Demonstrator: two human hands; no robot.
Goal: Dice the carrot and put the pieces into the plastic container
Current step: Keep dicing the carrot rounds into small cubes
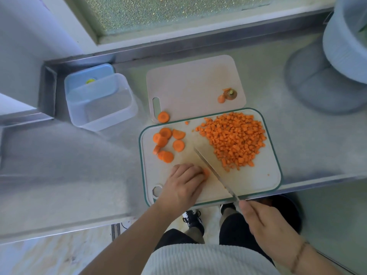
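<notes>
Head view: left hand [183, 180] pinches carrot piece [206, 172]; right hand [264, 221] grips knife [213, 170].

Person is wearing white ribbed top [198, 259], black shorts [234, 233], black-and-white sneakers [193, 219], thin bracelet [297, 257] on right wrist; forearms are showing bare, no sleeves

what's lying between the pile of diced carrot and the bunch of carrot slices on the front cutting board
In the head view, the knife blade and bare board lie between the diced pile and the slices.
</notes>
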